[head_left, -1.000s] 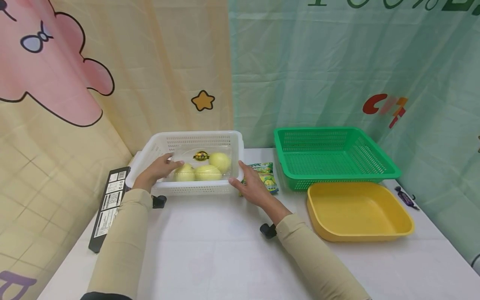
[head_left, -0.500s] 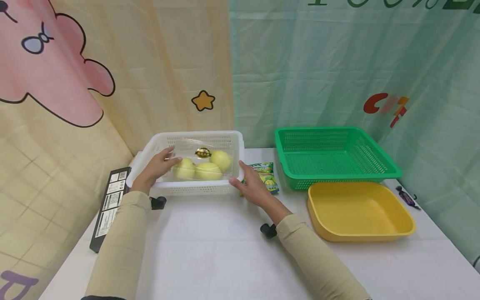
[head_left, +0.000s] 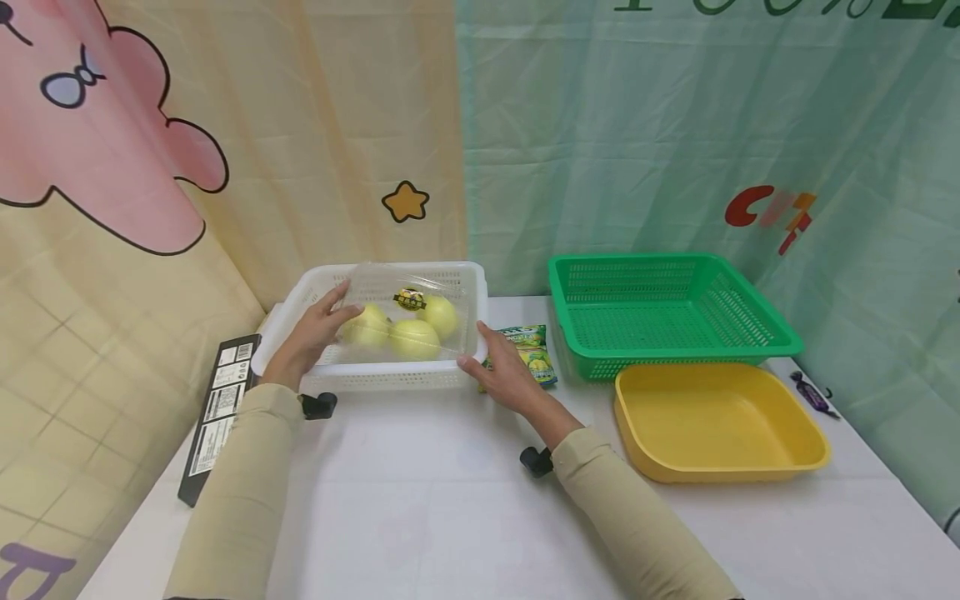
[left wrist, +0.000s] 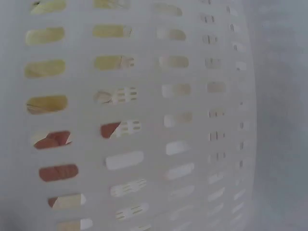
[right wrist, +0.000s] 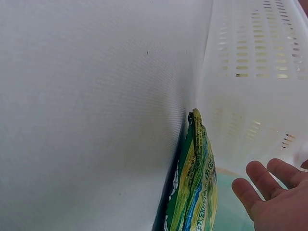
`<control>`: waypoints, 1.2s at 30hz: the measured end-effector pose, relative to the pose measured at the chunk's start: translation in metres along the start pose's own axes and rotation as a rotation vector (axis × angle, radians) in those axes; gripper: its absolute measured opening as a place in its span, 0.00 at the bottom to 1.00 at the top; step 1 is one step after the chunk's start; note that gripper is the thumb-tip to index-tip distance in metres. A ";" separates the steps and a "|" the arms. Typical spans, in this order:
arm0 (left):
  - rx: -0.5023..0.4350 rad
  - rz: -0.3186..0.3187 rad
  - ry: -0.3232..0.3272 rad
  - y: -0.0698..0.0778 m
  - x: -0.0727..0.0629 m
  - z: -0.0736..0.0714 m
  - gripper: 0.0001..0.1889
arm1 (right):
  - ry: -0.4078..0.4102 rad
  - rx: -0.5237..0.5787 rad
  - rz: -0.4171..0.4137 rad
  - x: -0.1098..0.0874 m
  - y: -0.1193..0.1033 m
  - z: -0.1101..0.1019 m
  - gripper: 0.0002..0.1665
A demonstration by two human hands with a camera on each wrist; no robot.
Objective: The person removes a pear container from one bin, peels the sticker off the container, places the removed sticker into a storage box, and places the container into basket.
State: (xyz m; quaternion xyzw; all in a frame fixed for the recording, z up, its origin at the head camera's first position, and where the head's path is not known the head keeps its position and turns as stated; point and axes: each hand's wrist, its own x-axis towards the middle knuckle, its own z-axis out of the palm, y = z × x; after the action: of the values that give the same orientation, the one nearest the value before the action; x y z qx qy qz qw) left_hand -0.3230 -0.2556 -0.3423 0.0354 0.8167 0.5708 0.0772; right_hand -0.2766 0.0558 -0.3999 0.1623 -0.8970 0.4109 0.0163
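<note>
A white plastic basket stands at the back left. In it is a clear plastic pack with a black-and-gold label, holding 3 pale yellow-green fruits whose exact kind I cannot tell. My left hand reaches over the basket and grips the pack's left side, which is tilted up. My right hand holds the basket's front right corner, thumb at the front rim; in the right wrist view its other fingers stretch along outside. The left wrist view shows mostly the slotted basket wall.
A green and yellow snack bag lies close to the basket's right side. Farther right stand a green basket and a yellow tray. A purple-wrapped candy lies at the right edge, a black labelled box at the left.
The clear pack has been tilted, its back left side rising while the fruits shift inside. My left hand has moved slightly up with it; the right hand and basket have stayed put.
</note>
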 end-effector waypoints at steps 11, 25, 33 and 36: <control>-0.097 -0.025 0.081 0.009 0.002 0.012 0.38 | 0.001 0.011 0.004 0.000 -0.002 0.000 0.45; -0.256 0.042 0.157 0.021 -0.002 0.023 0.39 | -0.003 -0.005 0.005 0.000 0.000 0.000 0.46; -0.294 0.066 0.202 0.020 -0.007 0.019 0.38 | -0.004 0.002 0.000 -0.001 0.000 0.000 0.46; -0.370 0.085 0.203 0.021 -0.010 0.015 0.38 | -0.002 -0.001 -0.012 -0.001 0.000 -0.001 0.46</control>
State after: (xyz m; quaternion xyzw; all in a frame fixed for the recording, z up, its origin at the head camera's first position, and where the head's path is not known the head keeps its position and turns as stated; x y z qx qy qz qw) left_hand -0.3110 -0.2358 -0.3271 -0.0030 0.6994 0.7143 -0.0245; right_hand -0.2757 0.0570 -0.3994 0.1681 -0.8962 0.4101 0.0179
